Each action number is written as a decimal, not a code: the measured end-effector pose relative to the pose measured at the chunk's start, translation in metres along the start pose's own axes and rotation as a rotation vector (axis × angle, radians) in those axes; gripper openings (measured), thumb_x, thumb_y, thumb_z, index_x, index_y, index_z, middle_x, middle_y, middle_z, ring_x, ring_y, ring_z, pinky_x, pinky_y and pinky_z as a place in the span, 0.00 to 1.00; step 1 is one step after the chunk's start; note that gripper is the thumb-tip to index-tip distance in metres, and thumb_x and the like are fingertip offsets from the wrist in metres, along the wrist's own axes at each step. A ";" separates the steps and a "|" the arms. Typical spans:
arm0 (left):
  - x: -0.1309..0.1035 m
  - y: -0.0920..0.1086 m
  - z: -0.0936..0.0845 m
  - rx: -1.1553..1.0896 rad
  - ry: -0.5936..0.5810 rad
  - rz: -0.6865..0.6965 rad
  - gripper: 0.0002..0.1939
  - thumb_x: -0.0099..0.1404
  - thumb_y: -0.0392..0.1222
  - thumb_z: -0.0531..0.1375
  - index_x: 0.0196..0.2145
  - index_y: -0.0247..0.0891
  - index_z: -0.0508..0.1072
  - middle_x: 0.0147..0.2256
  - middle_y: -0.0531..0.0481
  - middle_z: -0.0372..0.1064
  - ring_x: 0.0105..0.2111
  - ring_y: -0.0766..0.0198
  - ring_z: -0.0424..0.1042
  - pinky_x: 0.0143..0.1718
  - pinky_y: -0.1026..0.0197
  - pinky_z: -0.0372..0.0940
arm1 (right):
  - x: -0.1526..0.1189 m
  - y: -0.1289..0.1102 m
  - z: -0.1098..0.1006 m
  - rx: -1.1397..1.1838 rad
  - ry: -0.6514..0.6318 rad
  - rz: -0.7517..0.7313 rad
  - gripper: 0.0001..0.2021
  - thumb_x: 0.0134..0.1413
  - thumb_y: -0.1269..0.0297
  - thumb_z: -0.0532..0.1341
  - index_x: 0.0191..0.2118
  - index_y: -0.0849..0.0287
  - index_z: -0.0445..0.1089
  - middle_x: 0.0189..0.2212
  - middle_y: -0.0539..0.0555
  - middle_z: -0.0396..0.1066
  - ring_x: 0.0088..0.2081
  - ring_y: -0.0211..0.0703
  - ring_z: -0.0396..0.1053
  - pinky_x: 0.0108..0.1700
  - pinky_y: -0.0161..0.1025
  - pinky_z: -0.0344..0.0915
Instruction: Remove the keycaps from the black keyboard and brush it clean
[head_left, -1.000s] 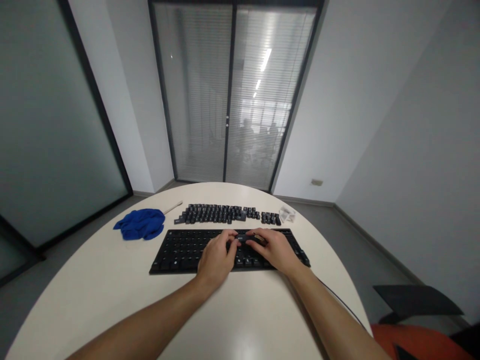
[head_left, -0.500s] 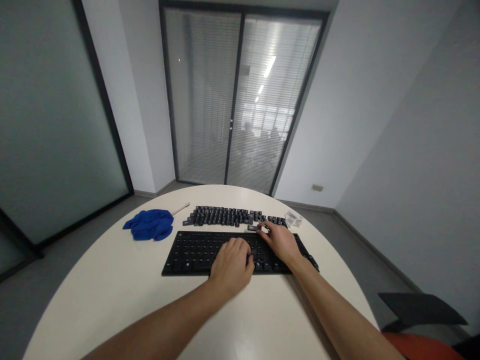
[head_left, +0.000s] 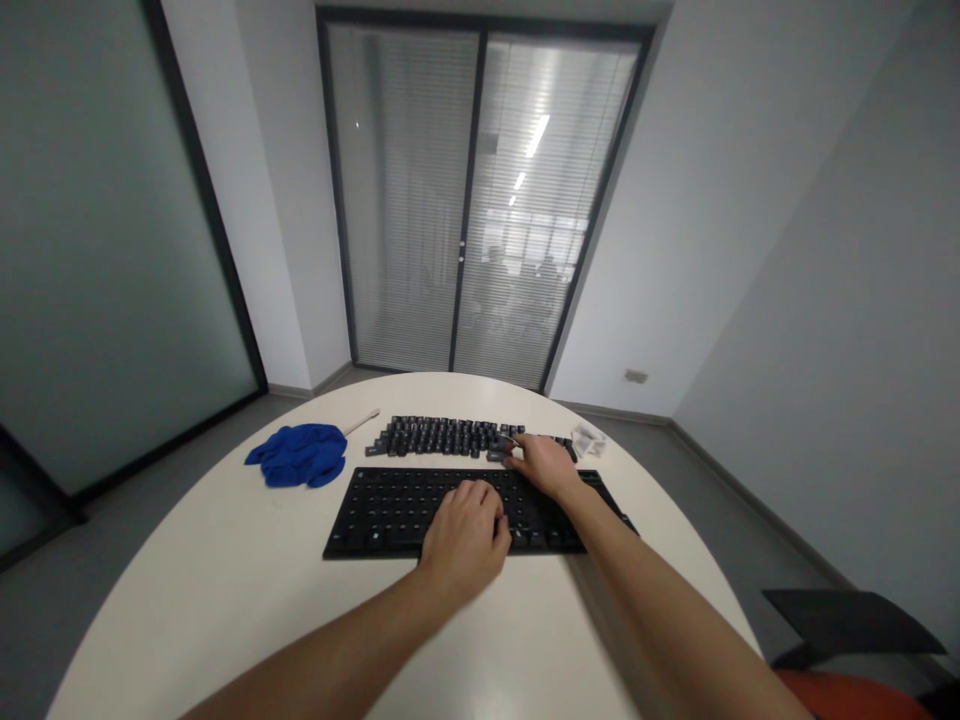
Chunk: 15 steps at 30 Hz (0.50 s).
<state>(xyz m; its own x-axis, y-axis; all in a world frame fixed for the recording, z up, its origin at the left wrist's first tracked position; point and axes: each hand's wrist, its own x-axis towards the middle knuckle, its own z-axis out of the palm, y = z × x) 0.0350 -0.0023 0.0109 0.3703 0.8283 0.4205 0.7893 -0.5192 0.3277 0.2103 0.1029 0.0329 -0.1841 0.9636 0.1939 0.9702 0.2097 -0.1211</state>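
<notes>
A black keyboard (head_left: 390, 505) with many bare key positions lies across the table in front of me. My left hand (head_left: 466, 530) rests on its middle with fingers curled down; their tips and anything in them are hidden. Beyond the keyboard, loose black keycaps (head_left: 439, 436) lie in rows. My right hand (head_left: 546, 464) reaches over the keyboard to these rows, its fingers pinched around a thin shiny tool (head_left: 511, 438), too small to name surely. Its fingertips are close beside a wide keycap (head_left: 496, 455) at the near edge of the rows.
A crumpled blue cloth (head_left: 300, 455) lies on the left of the round white table (head_left: 187, 590), with a thin light-coloured brush (head_left: 362, 422) beside it. Clear plastic pieces (head_left: 589, 440) sit past my right hand. A chair (head_left: 855, 625) stands at the lower right.
My right hand has shifted slightly left and away over the keycap rows. The wide keycap near its fingertips now sits a little further left. My left hand stays on the keyboard.
</notes>
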 end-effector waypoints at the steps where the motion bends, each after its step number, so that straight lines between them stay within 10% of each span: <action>1: 0.000 0.000 0.000 0.002 -0.003 -0.002 0.02 0.66 0.36 0.54 0.35 0.39 0.67 0.39 0.48 0.67 0.43 0.55 0.64 0.44 0.52 0.60 | 0.001 0.000 0.000 0.000 -0.008 -0.003 0.12 0.55 0.58 0.64 0.44 0.54 0.76 0.39 0.58 0.77 0.45 0.51 0.73 0.42 0.38 0.63; 15: 0.000 0.001 -0.001 0.010 -0.006 -0.002 0.02 0.66 0.36 0.54 0.34 0.40 0.66 0.39 0.49 0.67 0.42 0.56 0.64 0.44 0.53 0.60 | 0.002 -0.007 0.003 0.003 0.018 -0.019 0.16 0.56 0.53 0.64 0.49 0.50 0.73 0.41 0.57 0.78 0.45 0.53 0.74 0.42 0.39 0.63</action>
<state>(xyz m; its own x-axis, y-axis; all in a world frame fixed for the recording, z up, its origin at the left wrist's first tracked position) 0.0356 -0.0026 0.0118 0.3716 0.8308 0.4143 0.7950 -0.5152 0.3201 0.2025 0.1039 0.0313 -0.1995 0.9563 0.2137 0.9661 0.2285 -0.1205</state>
